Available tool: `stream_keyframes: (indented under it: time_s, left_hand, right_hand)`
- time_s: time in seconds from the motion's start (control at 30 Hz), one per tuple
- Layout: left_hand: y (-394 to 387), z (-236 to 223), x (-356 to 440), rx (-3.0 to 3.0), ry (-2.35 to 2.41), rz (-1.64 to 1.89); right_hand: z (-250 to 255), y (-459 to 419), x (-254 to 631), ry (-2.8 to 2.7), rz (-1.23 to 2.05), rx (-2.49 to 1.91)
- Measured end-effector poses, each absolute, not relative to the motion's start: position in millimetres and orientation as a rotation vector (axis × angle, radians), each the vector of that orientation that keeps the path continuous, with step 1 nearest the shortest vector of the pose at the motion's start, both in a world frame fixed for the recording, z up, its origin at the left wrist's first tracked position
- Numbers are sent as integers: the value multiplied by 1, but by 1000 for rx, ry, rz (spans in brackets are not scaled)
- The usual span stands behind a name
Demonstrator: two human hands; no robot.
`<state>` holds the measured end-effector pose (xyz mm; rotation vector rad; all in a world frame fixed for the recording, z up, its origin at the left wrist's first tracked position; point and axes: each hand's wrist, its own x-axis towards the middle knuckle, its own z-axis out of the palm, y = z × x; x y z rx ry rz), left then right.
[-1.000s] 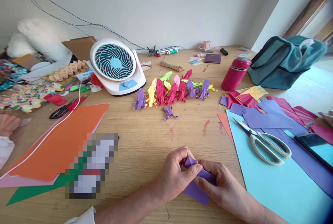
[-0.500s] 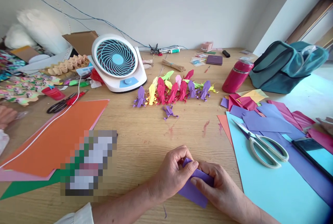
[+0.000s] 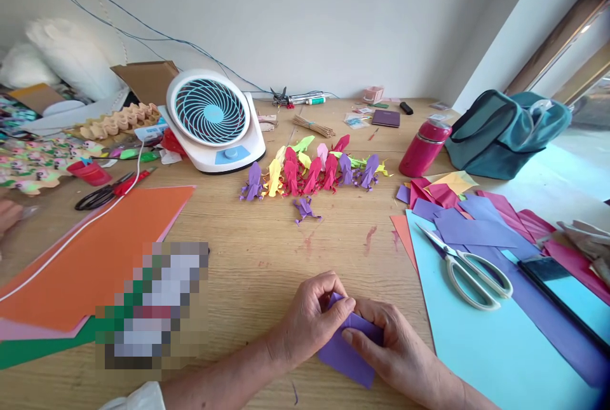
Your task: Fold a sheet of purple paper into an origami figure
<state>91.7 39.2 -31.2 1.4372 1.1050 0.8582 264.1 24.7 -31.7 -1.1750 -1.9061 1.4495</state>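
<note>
A small sheet of purple paper [image 3: 347, 359] is held between both hands just above the table's near edge. My left hand [image 3: 317, 314] pinches its upper corner between thumb and forefinger. Across the paper's right side, my right hand [image 3: 393, 349] grips with the thumb on top and fingers behind. A fold runs over the upper part, partly hidden by the fingers. Beyond the hands sits a purple origami frog [image 3: 307, 208], in front of a row of folded paper figures in red [image 3: 313, 176], yellow, purple, green and pink.
Open white-handled scissors [image 3: 469, 270] lie on light-blue paper [image 3: 457, 346] at right, beside purple scraps [image 3: 481, 232] and a phone. Orange sheets [image 3: 119, 238] and a blurred-out object [image 3: 157, 302] are at left. A fan [image 3: 210, 117], red flask [image 3: 424, 148] and teal bag [image 3: 505, 136] stand behind. Another person's hand [image 3: 8, 216] shows far left.
The whole view has shifted slightly, so things appear a little further left and lower. Both hands keep the same hold on the purple paper.
</note>
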Motion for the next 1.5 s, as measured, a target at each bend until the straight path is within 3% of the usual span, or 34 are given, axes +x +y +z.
stream_keyframes:
  time_s: [0.37, 1.5]
  left_hand:
    - [42, -23, 89, 1252, 1011, 939]
    - [33, -25, 89, 1551, 974, 805]
  right_hand:
    - [-35, 23, 267, -1947, 1466, -1239]
    - [-33, 26, 265, -1723, 1565, -1228]
